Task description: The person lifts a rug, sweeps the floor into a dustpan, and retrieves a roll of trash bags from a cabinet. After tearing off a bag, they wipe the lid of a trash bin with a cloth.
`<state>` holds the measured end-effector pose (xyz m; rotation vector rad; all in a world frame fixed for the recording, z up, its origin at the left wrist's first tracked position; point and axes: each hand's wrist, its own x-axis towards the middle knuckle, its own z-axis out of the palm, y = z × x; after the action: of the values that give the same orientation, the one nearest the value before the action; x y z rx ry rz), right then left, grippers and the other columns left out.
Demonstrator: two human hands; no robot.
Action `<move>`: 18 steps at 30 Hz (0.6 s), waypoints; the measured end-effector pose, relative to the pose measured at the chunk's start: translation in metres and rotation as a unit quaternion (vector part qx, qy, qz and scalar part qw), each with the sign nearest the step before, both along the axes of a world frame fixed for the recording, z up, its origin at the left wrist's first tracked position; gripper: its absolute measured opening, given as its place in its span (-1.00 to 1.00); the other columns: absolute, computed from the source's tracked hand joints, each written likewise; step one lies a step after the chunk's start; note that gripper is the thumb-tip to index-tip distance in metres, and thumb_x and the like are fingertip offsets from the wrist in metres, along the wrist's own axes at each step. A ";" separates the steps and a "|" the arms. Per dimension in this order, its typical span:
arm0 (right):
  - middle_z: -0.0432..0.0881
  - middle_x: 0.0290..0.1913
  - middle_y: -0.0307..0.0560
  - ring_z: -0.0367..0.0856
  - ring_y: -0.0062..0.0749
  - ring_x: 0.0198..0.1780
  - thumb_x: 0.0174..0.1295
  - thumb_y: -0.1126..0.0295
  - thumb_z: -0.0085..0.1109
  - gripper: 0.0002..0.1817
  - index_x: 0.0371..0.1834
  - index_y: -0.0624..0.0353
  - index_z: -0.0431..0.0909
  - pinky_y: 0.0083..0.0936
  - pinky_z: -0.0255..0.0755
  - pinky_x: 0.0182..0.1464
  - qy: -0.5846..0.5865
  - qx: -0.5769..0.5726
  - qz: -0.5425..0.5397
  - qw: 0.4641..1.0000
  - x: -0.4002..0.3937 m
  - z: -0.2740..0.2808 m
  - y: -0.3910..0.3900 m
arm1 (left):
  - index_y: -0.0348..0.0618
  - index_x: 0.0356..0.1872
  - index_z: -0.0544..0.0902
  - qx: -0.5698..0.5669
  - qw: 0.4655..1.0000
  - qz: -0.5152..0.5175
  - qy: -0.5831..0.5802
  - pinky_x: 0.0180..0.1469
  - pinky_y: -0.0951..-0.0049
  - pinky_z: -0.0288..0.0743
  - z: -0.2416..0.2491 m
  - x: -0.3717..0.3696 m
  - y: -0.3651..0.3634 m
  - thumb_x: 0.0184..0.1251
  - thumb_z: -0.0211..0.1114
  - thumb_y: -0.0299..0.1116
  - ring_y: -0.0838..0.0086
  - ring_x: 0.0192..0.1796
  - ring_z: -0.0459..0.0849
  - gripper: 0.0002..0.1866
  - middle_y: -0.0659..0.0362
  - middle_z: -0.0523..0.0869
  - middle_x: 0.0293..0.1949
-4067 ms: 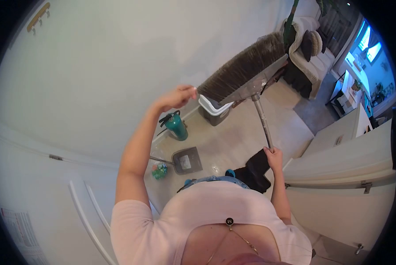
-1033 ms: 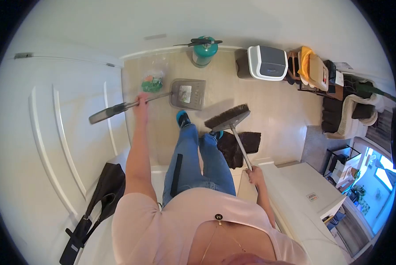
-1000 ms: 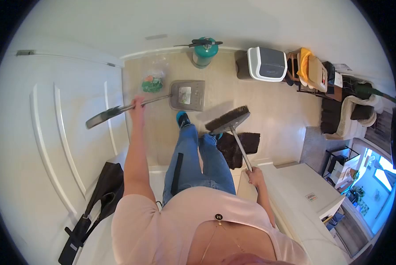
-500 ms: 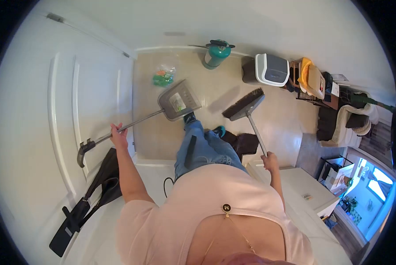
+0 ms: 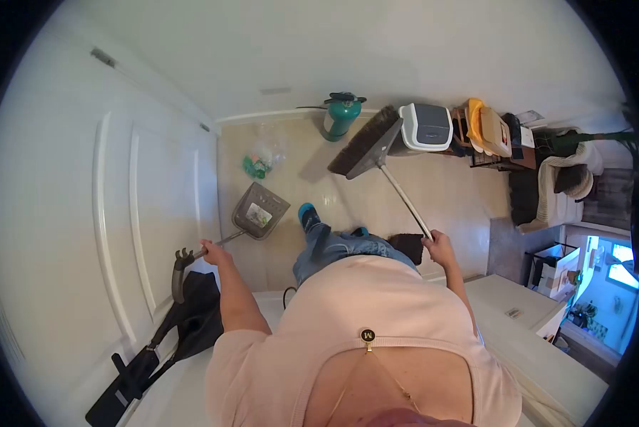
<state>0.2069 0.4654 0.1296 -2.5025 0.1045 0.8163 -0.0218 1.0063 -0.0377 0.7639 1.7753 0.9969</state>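
Observation:
My left hand (image 5: pixel 216 252) is closed round the handle of a grey long-handled dustpan (image 5: pixel 268 202), just below its dark hooked grip. The pan lies low over the floor, left of my feet; whether it touches the floor I cannot tell. A label-like light patch shows inside it. In my right hand (image 5: pixel 439 247) is the pale stick of a broom (image 5: pixel 365 149). The broom's dark bristles are raised and tilted up toward the wall, overlapping the bin's left edge in view. Beyond the dustpan, a clear plastic bag with green items (image 5: pixel 257 166) rests on the floor.
A teal gas cylinder (image 5: pixel 342 116) and a white-and-grey lidded bin (image 5: pixel 426 128) stand along the wall. A white door (image 5: pixel 148 192) is at my left, with black bags (image 5: pixel 198 313) near it. A white cabinet (image 5: pixel 511 295) is at my right; a dark mat (image 5: pixel 407 247) lies by my feet.
The broom head has risen toward the wall and bin. The dustpan has drawn back left and lower, away from my foot, and its handle is foreshortened. My feet have shifted.

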 end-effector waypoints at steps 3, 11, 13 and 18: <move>0.47 -0.61 0.22 0.50 0.01 -0.50 -0.05 0.28 0.15 -0.70 -0.53 0.37 0.42 -0.25 0.34 -0.42 -0.010 -0.025 0.026 0.999 0.005 -0.001 0.000 | -0.34 -0.33 0.53 0.054 0.998 -0.033 0.004 -0.13 0.32 0.35 -0.014 -0.019 0.000 0.19 0.13 -0.02 0.32 -0.21 0.51 -0.54 0.04 0.58 -0.26; 0.53 -0.43 0.25 0.52 0.11 -0.29 -0.12 0.26 0.17 -0.70 -0.48 0.32 0.48 -0.16 0.39 -0.27 -0.049 -0.180 0.163 0.969 0.033 0.013 0.023 | -0.37 -0.27 0.56 0.003 0.994 0.063 0.084 -0.09 0.25 0.38 -0.013 -0.038 0.000 0.19 0.10 0.02 0.23 -0.12 0.54 -0.48 -0.05 0.59 -0.18; 0.56 -0.39 0.22 0.52 0.09 -0.27 -0.15 0.27 0.18 -0.71 -0.45 0.29 0.51 -0.19 0.41 -0.23 -0.051 -0.199 0.178 0.962 0.042 0.005 0.025 | -0.39 -0.27 0.56 -0.006 0.993 0.073 0.087 -0.07 0.24 0.37 -0.012 -0.037 -0.006 0.19 0.09 0.03 0.21 -0.10 0.54 -0.47 -0.06 0.58 -0.17; 0.59 -0.34 0.17 0.57 -0.03 -0.24 -0.14 0.29 0.18 -0.71 -0.41 0.29 0.54 -0.25 0.44 -0.22 -0.057 -0.238 0.245 0.938 0.080 -0.011 0.031 | -0.42 -0.23 0.55 -0.019 0.994 0.075 0.079 -0.05 0.24 0.37 0.006 -0.030 -0.018 0.18 0.10 0.05 0.19 -0.10 0.53 -0.44 -0.05 0.58 -0.16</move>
<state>0.2870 0.4968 0.1187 -3.0893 -0.4304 0.9157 -0.0518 0.9887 -0.0322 0.7107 2.0078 1.0216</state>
